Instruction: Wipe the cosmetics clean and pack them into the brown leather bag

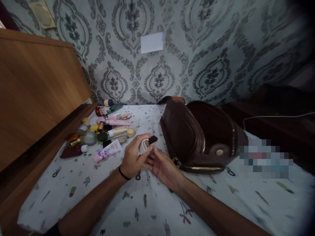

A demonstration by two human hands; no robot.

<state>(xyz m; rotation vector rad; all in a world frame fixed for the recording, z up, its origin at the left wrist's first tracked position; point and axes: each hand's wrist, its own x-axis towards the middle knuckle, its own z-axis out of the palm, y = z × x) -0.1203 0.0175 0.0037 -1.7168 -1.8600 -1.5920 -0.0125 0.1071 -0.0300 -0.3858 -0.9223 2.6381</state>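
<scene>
My left hand, with a black band at its wrist, is closed round a white cloth and a small dark-capped item that pokes out at the top. Just to the right, my right hand is palm up with its fingers partly spread, its fingertips close under the left hand. Whether they touch the cloth is hard to tell. Beside my right hand stands a brown leather bag, its zipped top open and its inside dark.
Left of my hands lie several cosmetics, among them a pink and white tube, a dark red bottle and jars. A wooden cabinet borders the left side. The patterned wall rises behind. A blurred object lies at the right.
</scene>
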